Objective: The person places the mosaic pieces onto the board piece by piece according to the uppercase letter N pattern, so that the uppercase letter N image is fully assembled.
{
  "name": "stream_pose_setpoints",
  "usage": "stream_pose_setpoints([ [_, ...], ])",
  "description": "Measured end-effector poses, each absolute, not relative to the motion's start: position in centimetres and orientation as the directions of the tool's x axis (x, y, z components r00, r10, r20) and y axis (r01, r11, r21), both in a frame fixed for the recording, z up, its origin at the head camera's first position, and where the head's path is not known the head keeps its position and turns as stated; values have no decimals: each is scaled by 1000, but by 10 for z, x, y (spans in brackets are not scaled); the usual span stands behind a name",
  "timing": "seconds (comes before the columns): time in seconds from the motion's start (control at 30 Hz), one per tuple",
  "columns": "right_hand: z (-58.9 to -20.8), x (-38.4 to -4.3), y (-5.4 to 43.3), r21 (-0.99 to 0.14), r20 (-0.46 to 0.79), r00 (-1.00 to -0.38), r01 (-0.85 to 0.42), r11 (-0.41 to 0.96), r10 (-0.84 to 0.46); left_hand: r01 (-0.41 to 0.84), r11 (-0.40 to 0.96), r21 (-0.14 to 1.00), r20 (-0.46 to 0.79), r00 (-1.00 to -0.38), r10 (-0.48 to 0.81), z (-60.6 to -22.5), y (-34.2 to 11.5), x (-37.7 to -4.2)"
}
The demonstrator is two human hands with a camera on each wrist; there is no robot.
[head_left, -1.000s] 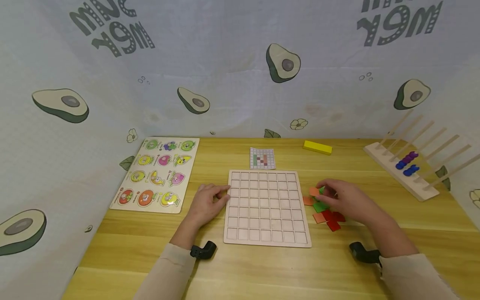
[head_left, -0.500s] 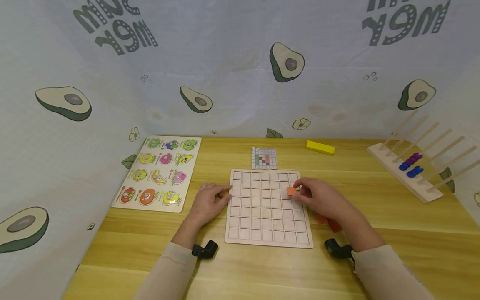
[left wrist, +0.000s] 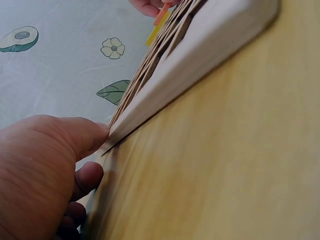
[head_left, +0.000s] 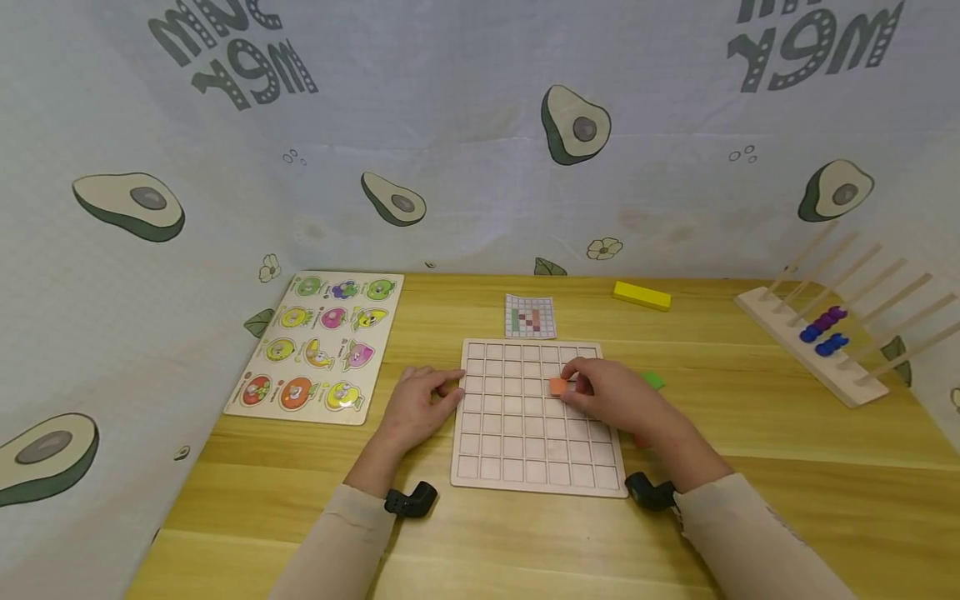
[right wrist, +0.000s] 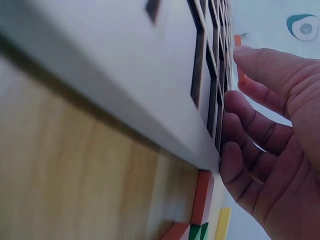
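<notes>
A square wooden grid board [head_left: 491,467] lies flat on the table. Thumb and index finger of my left hand [head_left: 416,408] touch its left edge; in the left wrist view the other fingers hang loosely bent. Over the right part of the grid, my right hand [head_left: 618,396] pinches an orange square tile [head_left: 557,387] between thumb and index finger. The right wrist view has this tile [right wrist: 238,42] edge-on. Just behind the board lies a small paper card [head_left: 530,317] with a coloured grid pattern.
Right of the board, my right arm partly hides a green tile [head_left: 653,380] and a red tile [right wrist: 202,197]. A yellow block [head_left: 642,296] lies at the back. At right stands a peg rack [head_left: 847,375] with purple and blue beads; at left lies a fruit puzzle board [head_left: 302,372].
My right hand has picked the orange tile from the pile and carried it left over the grid. The left hand stays at the board's left edge.
</notes>
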State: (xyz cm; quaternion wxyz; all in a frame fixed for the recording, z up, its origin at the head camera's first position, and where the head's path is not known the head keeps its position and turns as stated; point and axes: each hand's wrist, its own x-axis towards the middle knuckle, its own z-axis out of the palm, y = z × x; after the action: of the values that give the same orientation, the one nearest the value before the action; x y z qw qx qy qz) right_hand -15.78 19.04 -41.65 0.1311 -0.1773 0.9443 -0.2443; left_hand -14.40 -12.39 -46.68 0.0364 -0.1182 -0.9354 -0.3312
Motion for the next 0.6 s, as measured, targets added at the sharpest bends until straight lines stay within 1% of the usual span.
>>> stream_pose_setpoints([
  [0.6, -415, -161, 182, -478, -197, -901, -256, 840, -387, 278, 748, 603, 181, -961, 212, -465, -124, -143],
])
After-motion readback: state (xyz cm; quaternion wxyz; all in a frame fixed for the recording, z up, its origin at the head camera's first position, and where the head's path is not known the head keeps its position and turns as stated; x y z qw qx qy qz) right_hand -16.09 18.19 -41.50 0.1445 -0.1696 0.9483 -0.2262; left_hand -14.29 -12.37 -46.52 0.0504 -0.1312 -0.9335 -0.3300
